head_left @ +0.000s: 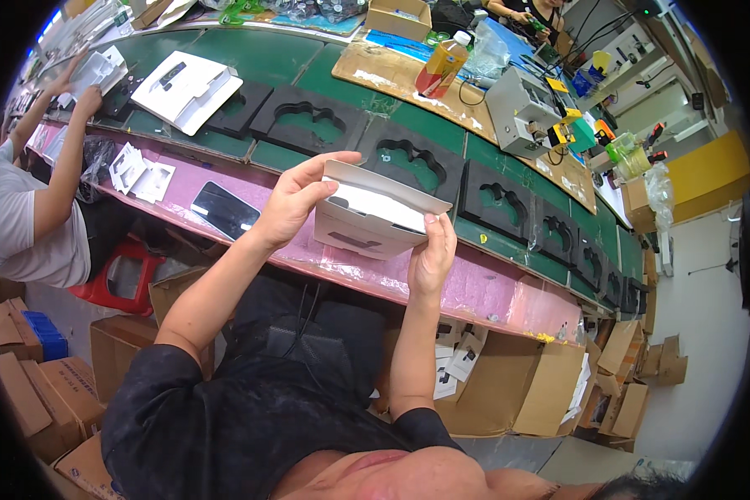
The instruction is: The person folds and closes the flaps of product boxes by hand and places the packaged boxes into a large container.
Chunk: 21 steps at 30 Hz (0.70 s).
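Observation:
Between my two hands is a small white cardboard box [360,238], tilted above the pink bench edge, its top flap raised. Something white shows inside the box, but I cannot make out what. Gripping the box's left end, my left hand [296,200] has its thumb on the flap's corner and its fingers behind. My right hand [432,254] closes round the right end, thumb near the top edge. Just beyond the box, black foam trays [467,171] with shaped cutouts lie in a row on the green work surface [304,79].
A dark phone [225,210] and white leaflets [142,173] lie on the pink strip [342,275]. An open white box [185,90] rests far left, near a co-worker's arms [71,125]. A bottle [442,65] and a grey machine [521,112] stand beyond. Cardboard boxes [508,379] sit below.

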Motion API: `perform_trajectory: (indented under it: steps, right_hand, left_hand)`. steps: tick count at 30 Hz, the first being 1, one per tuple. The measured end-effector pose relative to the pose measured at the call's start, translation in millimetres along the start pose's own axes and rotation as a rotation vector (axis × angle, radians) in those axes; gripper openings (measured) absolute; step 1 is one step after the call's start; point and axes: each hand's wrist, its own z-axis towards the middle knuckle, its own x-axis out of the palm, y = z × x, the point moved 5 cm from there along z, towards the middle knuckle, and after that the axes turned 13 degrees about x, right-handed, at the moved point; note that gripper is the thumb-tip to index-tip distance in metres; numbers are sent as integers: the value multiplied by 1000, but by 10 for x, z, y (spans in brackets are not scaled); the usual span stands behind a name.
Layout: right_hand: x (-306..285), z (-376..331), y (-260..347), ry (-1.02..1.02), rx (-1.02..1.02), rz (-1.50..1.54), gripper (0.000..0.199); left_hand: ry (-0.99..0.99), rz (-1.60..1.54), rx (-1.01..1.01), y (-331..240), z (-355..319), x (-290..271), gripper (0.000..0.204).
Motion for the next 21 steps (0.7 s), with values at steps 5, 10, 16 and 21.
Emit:
perform_trajectory:
  steps: [5, 10, 16, 21]
  right_hand:
    - [159, -10, 264, -58, -93, -103, 31]
    - [212, 48, 378, 83, -338, -122, 25]
    - [177, 67, 248, 31, -307, -6, 26]
    - [184, 63, 262, 93, -333, 18, 19]
  left_hand:
    - [26, 57, 50, -132, 81, -50, 41]
    - [129, 198, 157, -202, 118, -49, 32]
    - [242, 445, 276, -482, 51, 63, 27]
    - [247, 540, 197, -543, 56, 88, 20]
